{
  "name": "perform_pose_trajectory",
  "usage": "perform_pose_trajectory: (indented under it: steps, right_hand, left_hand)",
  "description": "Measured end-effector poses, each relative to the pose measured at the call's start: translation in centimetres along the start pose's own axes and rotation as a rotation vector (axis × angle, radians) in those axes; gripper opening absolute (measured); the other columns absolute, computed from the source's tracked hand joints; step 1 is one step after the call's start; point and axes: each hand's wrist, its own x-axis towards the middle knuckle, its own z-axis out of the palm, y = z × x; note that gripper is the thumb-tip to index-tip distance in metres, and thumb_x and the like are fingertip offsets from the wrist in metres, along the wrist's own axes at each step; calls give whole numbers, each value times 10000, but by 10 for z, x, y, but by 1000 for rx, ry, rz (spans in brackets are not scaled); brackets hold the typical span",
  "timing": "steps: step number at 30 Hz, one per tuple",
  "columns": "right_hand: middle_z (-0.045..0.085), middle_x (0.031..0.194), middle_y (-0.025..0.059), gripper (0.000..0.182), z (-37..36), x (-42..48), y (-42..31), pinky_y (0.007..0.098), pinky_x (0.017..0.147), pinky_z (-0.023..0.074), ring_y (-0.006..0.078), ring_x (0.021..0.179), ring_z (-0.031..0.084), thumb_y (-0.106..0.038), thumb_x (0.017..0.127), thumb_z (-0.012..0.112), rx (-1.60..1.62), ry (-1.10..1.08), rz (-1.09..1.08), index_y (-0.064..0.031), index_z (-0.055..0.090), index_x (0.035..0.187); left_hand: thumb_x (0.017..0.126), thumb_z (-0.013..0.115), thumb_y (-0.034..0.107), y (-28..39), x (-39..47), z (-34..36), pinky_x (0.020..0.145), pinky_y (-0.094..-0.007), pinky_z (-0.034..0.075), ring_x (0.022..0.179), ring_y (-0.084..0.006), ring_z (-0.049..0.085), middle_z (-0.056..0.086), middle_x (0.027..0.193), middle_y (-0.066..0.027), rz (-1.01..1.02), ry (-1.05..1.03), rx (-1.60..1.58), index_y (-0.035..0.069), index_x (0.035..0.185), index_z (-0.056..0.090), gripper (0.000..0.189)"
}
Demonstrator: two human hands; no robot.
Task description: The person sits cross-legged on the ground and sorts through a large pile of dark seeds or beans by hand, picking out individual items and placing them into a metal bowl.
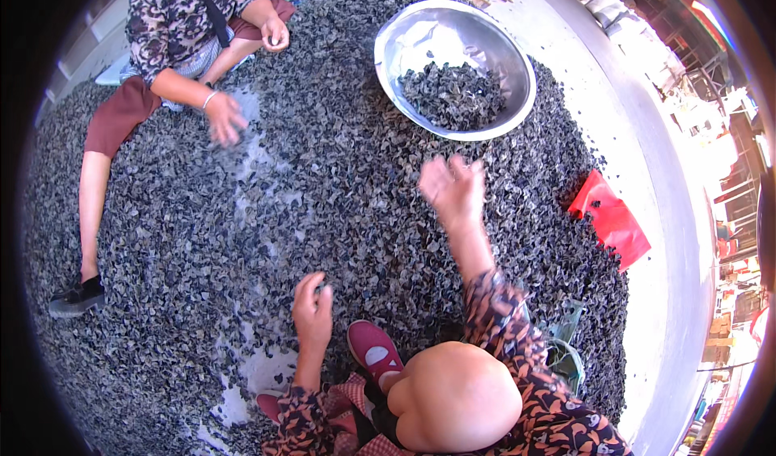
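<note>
A broad layer of dark, crinkled pieces (364,213), which look like dried wood ear fungus, covers the ground before me. My right hand (456,189) is stretched over it, blurred, with fingers spread and nothing visible in them. Just beyond that hand a large stainless steel basin (515,92) stands tilted on the layer. Inside it lies a heap of the same dark pieces (451,95). My left hand (313,313) hovers above the layer near my shoes, thumb and fingers apart, and it appears to hold nothing.
Another person (182,43) sits at the upper left, one leg extended, with a blurred hand (225,119) over the layer. A red plastic sheet (612,219) lies at the right edge. Beside my right sleeve is a green container (567,359), partly hidden. Pale concrete (661,310) borders the layer.
</note>
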Motion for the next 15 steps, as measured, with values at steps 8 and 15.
perform_pose_trajectory:
  steps: [8,15]
  right_hand:
    - [496,1068,122,255,-72,-126,222,450,891,358,338,1084,428,-206,664,597,-1528,-1475,-717,-68,600,879]
    - [389,1245,123,383,-39,-33,241,541,982,218,281,1245,248,-363,836,427,-2155,-1549,-818,-138,509,1134]
  left_hand:
    - [884,487,188,-95,-16,-87,636,-234,451,806,-130,579,589,969,-50,-529,351,-241,42,1069,545,242]
    - [877,500,211,-100,-69,-113,670,-255,446,847,-139,569,585,996,-45,-677,492,-158,70,1107,521,271]
